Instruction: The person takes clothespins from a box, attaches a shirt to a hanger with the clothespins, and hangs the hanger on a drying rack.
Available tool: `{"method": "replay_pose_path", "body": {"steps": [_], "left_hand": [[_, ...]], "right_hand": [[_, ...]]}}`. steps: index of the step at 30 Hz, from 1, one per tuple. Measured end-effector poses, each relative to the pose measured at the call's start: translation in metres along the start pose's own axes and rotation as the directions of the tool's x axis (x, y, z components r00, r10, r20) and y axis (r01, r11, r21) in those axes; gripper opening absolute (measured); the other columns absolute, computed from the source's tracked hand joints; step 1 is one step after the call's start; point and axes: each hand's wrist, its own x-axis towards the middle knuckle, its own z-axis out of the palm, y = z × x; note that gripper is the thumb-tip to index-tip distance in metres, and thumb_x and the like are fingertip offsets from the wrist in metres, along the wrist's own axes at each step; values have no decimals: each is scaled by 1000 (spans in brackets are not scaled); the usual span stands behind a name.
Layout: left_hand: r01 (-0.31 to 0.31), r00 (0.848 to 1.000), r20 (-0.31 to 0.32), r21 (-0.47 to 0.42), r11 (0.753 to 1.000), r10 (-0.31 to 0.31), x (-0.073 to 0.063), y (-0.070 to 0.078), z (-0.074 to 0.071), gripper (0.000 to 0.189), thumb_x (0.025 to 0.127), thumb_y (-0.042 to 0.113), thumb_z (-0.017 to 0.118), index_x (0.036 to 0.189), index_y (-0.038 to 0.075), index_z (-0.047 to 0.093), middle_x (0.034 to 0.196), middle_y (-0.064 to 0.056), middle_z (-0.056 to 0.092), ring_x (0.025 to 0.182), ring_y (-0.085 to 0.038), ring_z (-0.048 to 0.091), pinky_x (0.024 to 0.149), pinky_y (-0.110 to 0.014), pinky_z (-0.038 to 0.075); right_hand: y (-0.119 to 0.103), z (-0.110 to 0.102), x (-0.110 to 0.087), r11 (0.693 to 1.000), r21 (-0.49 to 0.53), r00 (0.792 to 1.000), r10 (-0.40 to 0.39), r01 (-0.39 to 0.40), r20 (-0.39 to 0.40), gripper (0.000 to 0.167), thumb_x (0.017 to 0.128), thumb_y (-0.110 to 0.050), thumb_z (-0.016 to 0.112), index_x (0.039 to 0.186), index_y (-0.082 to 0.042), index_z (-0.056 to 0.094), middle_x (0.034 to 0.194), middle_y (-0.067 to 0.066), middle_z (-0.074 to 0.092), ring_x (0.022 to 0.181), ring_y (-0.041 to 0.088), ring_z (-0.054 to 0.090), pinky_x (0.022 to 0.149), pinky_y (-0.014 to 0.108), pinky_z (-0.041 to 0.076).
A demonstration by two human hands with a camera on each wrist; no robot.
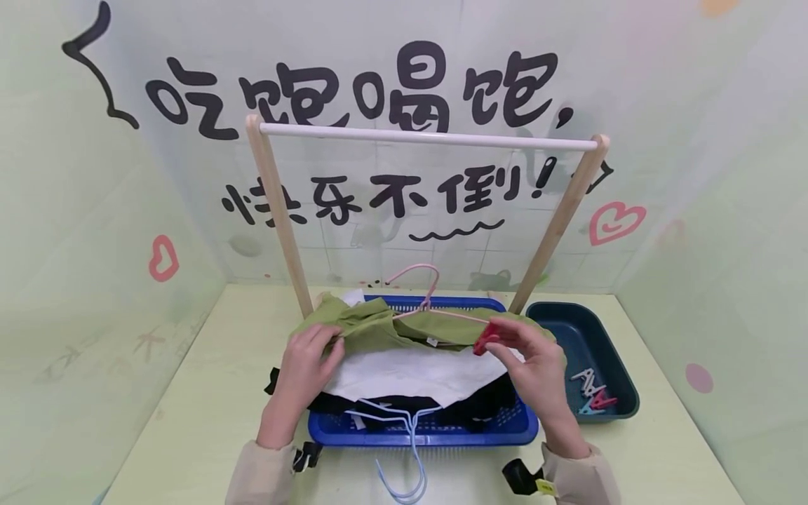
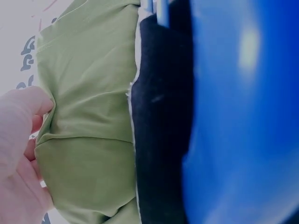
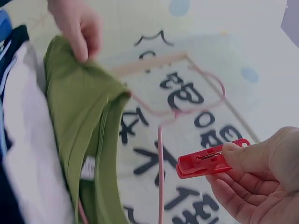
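Note:
A green garment lies spread around a pink hanger, whose hook stands up behind the neckline. My left hand pinches the garment's shoulder on the left, its thumb and fingers on the cloth in the left wrist view. Between the thumb and fingers of my right hand is a red clothespin, held near the garment's right shoulder. In the right wrist view, one bar of the pink hanger shows outside the collar, and a small white label sits inside it.
Beneath lie a white garment and black cloth in a blue basket. Light blue hangers overhang its front. A dark green bin with several clothespins stands right. A wooden rack with a white rail rises behind.

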Motion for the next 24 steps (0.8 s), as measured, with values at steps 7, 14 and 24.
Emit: {"method": "replay_pose_path", "body": {"steps": [7, 14, 24], "left_hand": [[16, 1000, 8, 1, 1000, -16, 2, 1, -1, 12, 74, -1, 68, 86, -3, 68, 78, -12, 65, 70, -28, 62, 60, -45, 48], [11, 1000, 0, 5, 1000, -11, 3, 3, -4, 14, 72, -3, 70, 85, -2, 67, 78, -11, 65, 70, -28, 62, 62, -46, 49], [-5, 1000, 13, 37, 999, 5, 4, 9, -10, 17, 70, -4, 72, 86, -3, 67, 78, -11, 65, 69, -26, 61, 61, -43, 49]], "right_hand": [[-16, 42, 15, 978, 167, 989, -133, 121, 65, 32, 74, 16, 68, 104, 6, 64, 90, 16, 68, 75, 25, 66, 70, 23, 54], [-25, 97, 32, 935, 261, 958, -272, 242, 87, 28, 72, 13, 71, 99, 7, 65, 87, 16, 67, 75, 25, 67, 68, 26, 56], [-25, 136, 45, 936, 162, 932, -335, 312, 138, 23, 74, 8, 73, 95, 2, 68, 90, 12, 69, 79, 20, 66, 68, 25, 55]]}}
